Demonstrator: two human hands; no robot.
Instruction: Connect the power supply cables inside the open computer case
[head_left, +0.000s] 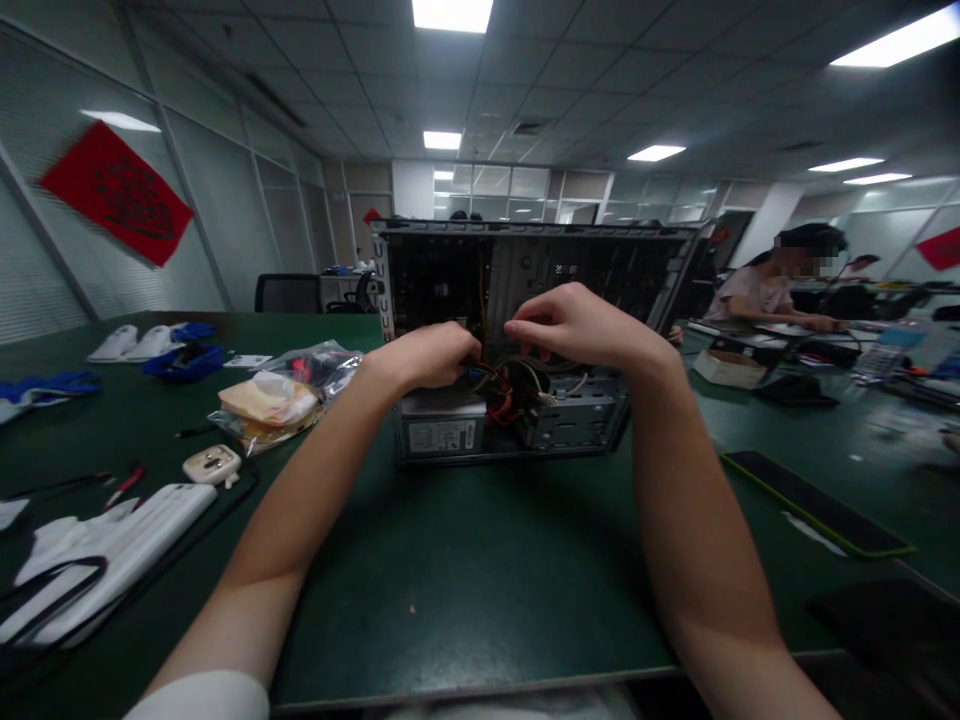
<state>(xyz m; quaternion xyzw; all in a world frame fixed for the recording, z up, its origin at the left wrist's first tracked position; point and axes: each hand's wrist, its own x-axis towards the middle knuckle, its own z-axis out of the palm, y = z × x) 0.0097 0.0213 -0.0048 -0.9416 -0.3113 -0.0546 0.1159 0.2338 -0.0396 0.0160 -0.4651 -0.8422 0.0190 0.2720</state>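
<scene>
An open computer case (525,230) lies on its side facing me on the table, its inner bay exposed. Low on its left sits a silver power supply (442,425) with a label. My left hand (431,355) is just above the power supply, fingers curled around cables (486,375) that run to the tangle beside it; its fingertips are partly hidden. To the right, my right hand (566,322) hangs inside the case opening over the wires, fingers bent but apart, with nothing visible in them. A metal drive cage (577,425) is below it.
On the green table (480,580) at left lie a plastic bag of items (281,395), a white power strip (135,550), a cream earphone case (211,464) and blue gloves (184,360). A dark green-edged strip (817,500) lies right. Another person (780,285) sits beyond.
</scene>
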